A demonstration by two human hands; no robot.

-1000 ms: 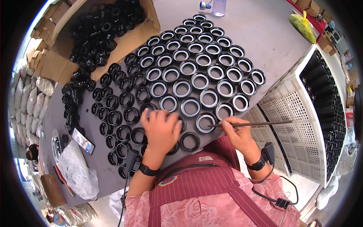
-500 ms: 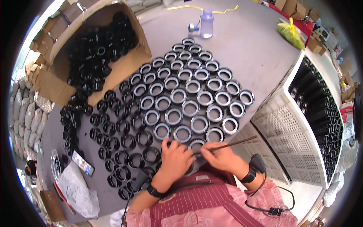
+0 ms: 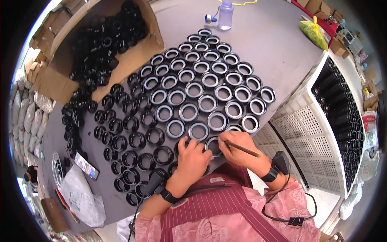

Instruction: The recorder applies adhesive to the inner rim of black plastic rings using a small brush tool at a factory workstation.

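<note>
Many short black rings with pale grey upper rims (image 3: 207, 103) stand in rows on the grey table. My right hand (image 3: 238, 150) is closed around a thin brown stick (image 3: 242, 149), its rear part pointing down and right; its tip is hidden at the fingers. Those fingers are at the edge of a near ring (image 3: 214, 146). On the other side of that ring is my left hand (image 3: 192, 160), palm down, with bent fingers apart over the nearest rings and the thumb close to the ring. Left of them stand rings that look all black (image 3: 137, 140).
A cardboard box (image 3: 155, 30) of black rings lies tipped at the far left, spilling onto the table. White perforated crates (image 3: 306, 125) with black parts stand at right. A bottle (image 3: 225, 17), a phone (image 3: 86, 166) and a clear plastic bag (image 3: 82, 197) lie around.
My right hand has moved up to the near ring, and the stick has swung from pointing up-right to down-right. My left hand has shifted slightly right and up.
</note>
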